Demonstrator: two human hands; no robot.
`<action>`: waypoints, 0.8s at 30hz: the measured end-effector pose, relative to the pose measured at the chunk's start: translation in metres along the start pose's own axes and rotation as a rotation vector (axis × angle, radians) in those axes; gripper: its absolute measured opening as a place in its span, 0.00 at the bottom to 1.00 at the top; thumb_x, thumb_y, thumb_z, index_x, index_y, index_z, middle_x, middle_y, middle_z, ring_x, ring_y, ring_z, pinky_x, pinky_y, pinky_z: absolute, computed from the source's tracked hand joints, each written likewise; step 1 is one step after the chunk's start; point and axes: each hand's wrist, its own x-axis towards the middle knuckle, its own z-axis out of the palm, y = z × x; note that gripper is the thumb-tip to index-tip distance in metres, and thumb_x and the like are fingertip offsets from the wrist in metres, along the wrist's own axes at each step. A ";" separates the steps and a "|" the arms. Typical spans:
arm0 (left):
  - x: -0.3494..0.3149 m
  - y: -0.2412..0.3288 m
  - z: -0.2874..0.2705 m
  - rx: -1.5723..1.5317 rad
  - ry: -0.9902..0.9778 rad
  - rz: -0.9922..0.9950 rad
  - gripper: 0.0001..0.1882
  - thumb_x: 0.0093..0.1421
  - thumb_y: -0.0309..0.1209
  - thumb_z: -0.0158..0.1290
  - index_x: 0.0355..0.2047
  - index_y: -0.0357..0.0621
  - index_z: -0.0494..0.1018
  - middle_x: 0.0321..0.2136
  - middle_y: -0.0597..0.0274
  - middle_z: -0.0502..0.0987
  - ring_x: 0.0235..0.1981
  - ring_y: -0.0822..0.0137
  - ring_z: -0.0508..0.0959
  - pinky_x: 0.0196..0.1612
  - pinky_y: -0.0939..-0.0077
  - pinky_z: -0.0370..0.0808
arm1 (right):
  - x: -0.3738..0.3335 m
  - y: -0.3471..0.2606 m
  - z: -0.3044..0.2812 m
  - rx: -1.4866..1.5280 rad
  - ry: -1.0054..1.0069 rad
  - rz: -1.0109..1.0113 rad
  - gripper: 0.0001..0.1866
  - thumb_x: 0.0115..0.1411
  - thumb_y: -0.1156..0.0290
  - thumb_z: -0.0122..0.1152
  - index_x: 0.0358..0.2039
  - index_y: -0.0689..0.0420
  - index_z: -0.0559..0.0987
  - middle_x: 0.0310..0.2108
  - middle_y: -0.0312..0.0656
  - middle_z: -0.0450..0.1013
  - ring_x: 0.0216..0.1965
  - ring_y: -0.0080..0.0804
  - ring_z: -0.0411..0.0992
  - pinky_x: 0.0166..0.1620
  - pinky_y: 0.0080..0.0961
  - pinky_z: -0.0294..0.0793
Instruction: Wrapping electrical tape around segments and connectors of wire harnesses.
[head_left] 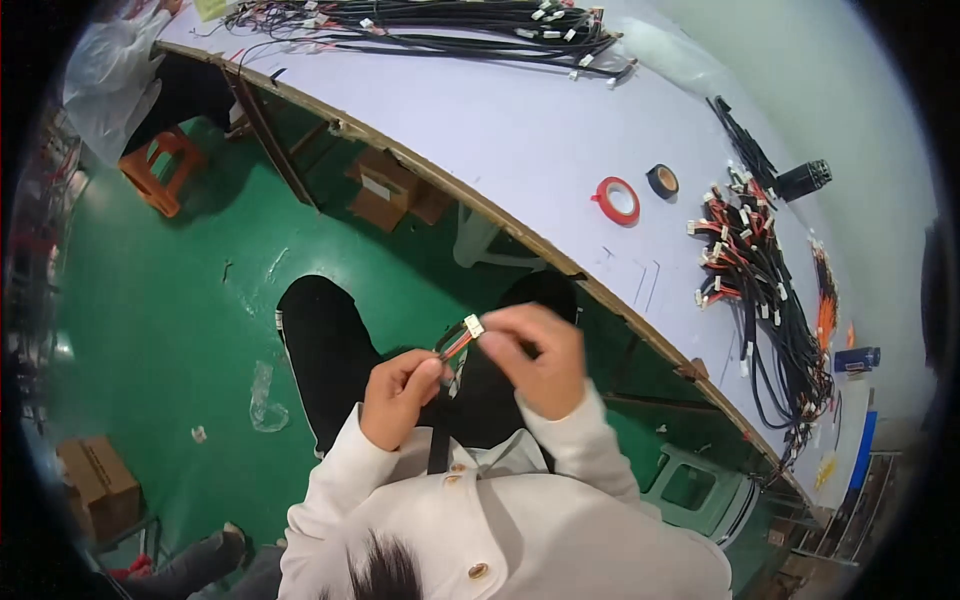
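My left hand (398,395) holds a short wire harness between thumb and fingers, over my lap. Its red, orange and black wires (456,345) run up to a white plug connector (473,326). At the connector's right edge, the thumb and index finger of my right hand (542,358) close on it; these fingertips are slightly blurred. The lower end of the harness is hidden in my left hand.
The white worktable (450,110) curves across the top and right. On it lie a red tape roll (618,201), a black tape roll (662,181), a pile of wire harnesses (745,270) and long black cables (470,25). Stools (163,170) and boxes (98,488) stand on the green floor.
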 end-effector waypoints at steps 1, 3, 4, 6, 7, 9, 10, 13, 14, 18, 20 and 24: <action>-0.001 0.001 0.000 -0.048 0.052 -0.009 0.14 0.62 0.35 0.48 0.29 0.35 0.73 0.15 0.71 0.63 0.17 0.80 0.58 0.21 0.85 0.53 | 0.010 -0.003 -0.018 -0.226 0.137 -0.192 0.07 0.48 0.76 0.63 0.30 0.62 0.78 0.28 0.40 0.73 0.28 0.25 0.70 0.33 0.20 0.69; -0.001 0.002 0.001 -0.075 0.041 0.005 0.14 0.62 0.36 0.49 0.29 0.35 0.73 0.15 0.72 0.63 0.17 0.80 0.58 0.21 0.85 0.52 | 0.025 -0.009 -0.059 -0.444 0.352 -0.181 0.11 0.49 0.75 0.62 0.35 0.61 0.77 0.30 0.40 0.73 0.30 0.27 0.70 0.35 0.22 0.69; -0.001 0.002 0.001 -0.099 0.051 0.014 0.14 0.61 0.37 0.49 0.29 0.35 0.73 0.15 0.72 0.63 0.17 0.81 0.57 0.21 0.85 0.51 | 0.037 -0.008 -0.081 -0.495 0.363 -0.198 0.12 0.50 0.74 0.60 0.38 0.60 0.76 0.33 0.39 0.72 0.32 0.28 0.69 0.37 0.22 0.69; 0.000 0.001 0.002 -0.126 0.019 0.012 0.15 0.61 0.37 0.49 0.29 0.36 0.73 0.15 0.72 0.63 0.17 0.81 0.57 0.21 0.85 0.52 | 0.063 0.002 -0.116 -0.629 0.336 -0.194 0.18 0.50 0.73 0.59 0.44 0.57 0.74 0.41 0.40 0.70 0.42 0.30 0.68 0.42 0.24 0.68; 0.001 0.001 0.002 -0.160 0.007 -0.007 0.15 0.61 0.37 0.49 0.28 0.36 0.73 0.15 0.72 0.63 0.17 0.81 0.57 0.21 0.85 0.52 | 0.075 0.010 -0.132 -0.681 0.280 -0.214 0.20 0.50 0.74 0.59 0.46 0.56 0.73 0.44 0.41 0.69 0.45 0.32 0.67 0.44 0.26 0.68; 0.000 0.001 0.003 -0.177 0.011 0.009 0.15 0.61 0.37 0.49 0.28 0.36 0.73 0.15 0.72 0.63 0.17 0.81 0.57 0.21 0.85 0.52 | 0.100 0.031 -0.169 -0.789 0.272 -0.216 0.22 0.50 0.73 0.58 0.48 0.57 0.72 0.46 0.42 0.69 0.48 0.34 0.67 0.46 0.28 0.67; -0.001 0.002 0.003 -0.197 0.018 0.010 0.15 0.62 0.37 0.49 0.28 0.36 0.73 0.16 0.72 0.64 0.17 0.81 0.57 0.21 0.85 0.52 | 0.112 0.044 -0.183 -0.875 0.255 -0.190 0.24 0.49 0.73 0.58 0.50 0.57 0.71 0.48 0.43 0.68 0.50 0.37 0.66 0.48 0.30 0.67; 0.000 0.004 0.006 -0.222 0.019 0.011 0.15 0.62 0.38 0.48 0.29 0.36 0.72 0.17 0.72 0.64 0.17 0.81 0.57 0.21 0.85 0.53 | 0.142 0.091 -0.212 -0.917 0.102 -0.278 0.25 0.50 0.73 0.56 0.51 0.58 0.70 0.47 0.47 0.69 0.51 0.41 0.66 0.52 0.32 0.65; 0.001 0.005 0.007 -0.218 0.006 0.012 0.15 0.62 0.38 0.48 0.29 0.36 0.72 0.17 0.72 0.64 0.17 0.81 0.57 0.21 0.85 0.53 | 0.148 0.104 -0.216 -0.918 0.103 -0.243 0.25 0.50 0.73 0.56 0.51 0.58 0.70 0.47 0.47 0.69 0.51 0.41 0.66 0.52 0.32 0.65; -0.001 0.005 0.007 -0.280 -0.037 -0.003 0.13 0.64 0.35 0.45 0.31 0.36 0.71 0.17 0.72 0.63 0.19 0.80 0.58 0.23 0.87 0.53 | 0.158 0.102 -0.199 -1.031 0.027 0.070 0.24 0.52 0.73 0.54 0.51 0.62 0.70 0.46 0.51 0.70 0.50 0.39 0.68 0.55 0.29 0.63; -0.003 0.004 0.003 -0.319 -0.055 -0.089 0.13 0.64 0.35 0.44 0.32 0.37 0.71 0.17 0.72 0.63 0.19 0.81 0.57 0.23 0.87 0.53 | 0.144 0.066 -0.175 -0.830 0.156 0.113 0.23 0.53 0.72 0.54 0.51 0.63 0.70 0.45 0.47 0.71 0.46 0.34 0.70 0.51 0.26 0.65; 0.000 0.002 -0.001 -0.351 -0.094 -0.138 0.15 0.64 0.35 0.43 0.44 0.37 0.69 0.17 0.73 0.62 0.18 0.83 0.57 0.22 0.89 0.51 | 0.057 -0.026 -0.116 -0.055 -0.080 0.065 0.27 0.49 0.62 0.61 0.48 0.64 0.72 0.36 0.36 0.70 0.41 0.28 0.70 0.44 0.23 0.69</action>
